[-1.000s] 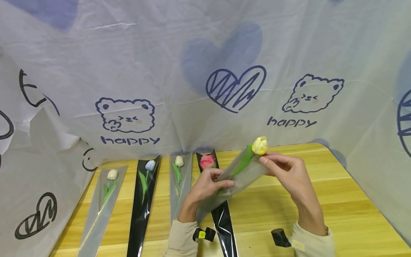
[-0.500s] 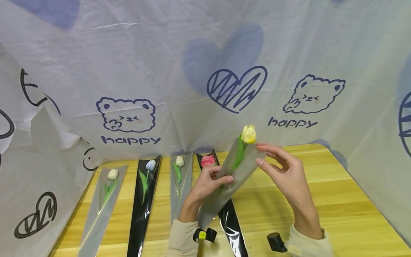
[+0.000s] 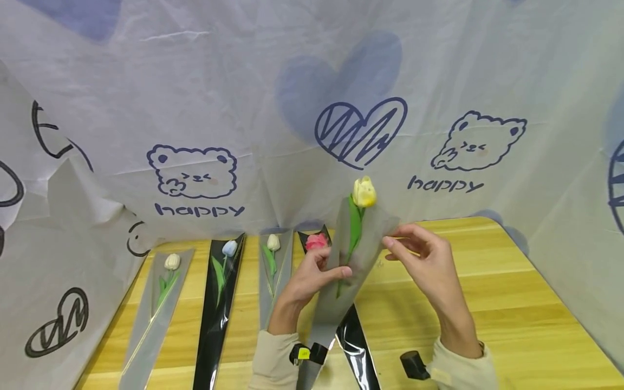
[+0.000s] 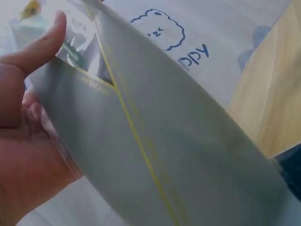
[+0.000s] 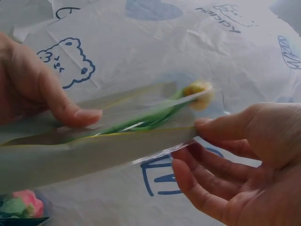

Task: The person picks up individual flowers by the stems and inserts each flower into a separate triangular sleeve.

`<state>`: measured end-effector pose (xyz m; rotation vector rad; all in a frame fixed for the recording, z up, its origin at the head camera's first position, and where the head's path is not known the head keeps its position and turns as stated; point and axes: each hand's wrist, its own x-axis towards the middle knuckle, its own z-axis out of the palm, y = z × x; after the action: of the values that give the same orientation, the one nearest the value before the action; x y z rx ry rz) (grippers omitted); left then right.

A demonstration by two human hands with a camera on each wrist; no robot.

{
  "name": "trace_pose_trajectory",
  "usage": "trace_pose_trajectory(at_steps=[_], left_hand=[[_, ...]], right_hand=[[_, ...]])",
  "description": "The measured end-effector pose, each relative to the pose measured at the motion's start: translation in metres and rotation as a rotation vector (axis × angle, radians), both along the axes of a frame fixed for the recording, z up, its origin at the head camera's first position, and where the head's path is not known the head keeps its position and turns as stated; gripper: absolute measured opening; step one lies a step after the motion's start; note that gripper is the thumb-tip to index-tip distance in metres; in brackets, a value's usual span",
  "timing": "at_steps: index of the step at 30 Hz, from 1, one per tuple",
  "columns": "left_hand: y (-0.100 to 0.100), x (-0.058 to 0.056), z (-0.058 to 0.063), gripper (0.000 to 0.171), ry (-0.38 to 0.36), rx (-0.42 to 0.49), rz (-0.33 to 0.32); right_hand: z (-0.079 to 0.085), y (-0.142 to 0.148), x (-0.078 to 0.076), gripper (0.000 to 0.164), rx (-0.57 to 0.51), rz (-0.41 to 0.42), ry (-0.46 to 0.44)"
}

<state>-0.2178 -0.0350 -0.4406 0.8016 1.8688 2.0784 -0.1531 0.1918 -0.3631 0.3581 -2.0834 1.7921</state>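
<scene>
A yellow tulip (image 3: 364, 192) with a green leaf stands in a grey, partly clear flower sleeve (image 3: 336, 309), its bloom above the left hand. My left hand (image 3: 307, 279) grips the sleeve at mid-length, thumb across the front. At the sleeve's upper right edge, my right hand (image 3: 429, 260) pinches the film between thumb and fingertips. The right wrist view shows that thumb (image 5: 225, 125) on the edge, the other fingers below it. In the left wrist view the grey sleeve (image 4: 141, 132) with its gold line fills the middle; the bloom is blurred at top left.
On the wooden table (image 3: 512, 303) lie a white tulip in a grey sleeve (image 3: 156, 319), a blue tulip in a black sleeve (image 3: 214, 319) and another white tulip (image 3: 273, 242). A pink flower (image 3: 317, 241) in black wrap lies partly under the held sleeve. A printed cloth (image 3: 273, 108) hangs behind.
The held sleeve has swung more upright, its bloom moving left and up. My right hand shifted left; its fingers parted half a second ago and now pinch the edge lower down.
</scene>
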Motion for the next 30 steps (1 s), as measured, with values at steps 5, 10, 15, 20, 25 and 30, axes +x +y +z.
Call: trace_pose_trajectory(at_steps=[5, 10, 15, 20, 25, 30], left_hand=[[-0.002, 0.000, -0.001, 0.066, -0.039, 0.054, -0.092], [-0.002, 0.000, 0.002, 0.048, -0.138, 0.174, -0.154], [0.005, 0.003, 0.009, 0.027, -0.173, 0.232, -0.076], [0.013, 0.008, 0.016, 0.021, -0.129, 0.174, 0.089], [0.016, 0.011, 0.023, 0.023, -0.047, 0.166, 0.256], [0.015, 0.016, 0.033, 0.023, 0.032, 0.197, 0.403]], right_hand=[[0.001, -0.003, 0.000, 0.008, -0.019, -0.070, 0.041], [0.002, -0.004, 0.000, 0.008, -0.027, -0.127, 0.073], [0.001, -0.007, -0.002, 0.006, -0.014, -0.136, 0.095], [-0.001, -0.009, -0.004, 0.007, -0.029, -0.145, 0.093], [-0.002, -0.006, -0.004, 0.018, 0.030, -0.082, 0.025], [-0.005, -0.007, -0.005, 0.021, 0.152, 0.075, -0.113]])
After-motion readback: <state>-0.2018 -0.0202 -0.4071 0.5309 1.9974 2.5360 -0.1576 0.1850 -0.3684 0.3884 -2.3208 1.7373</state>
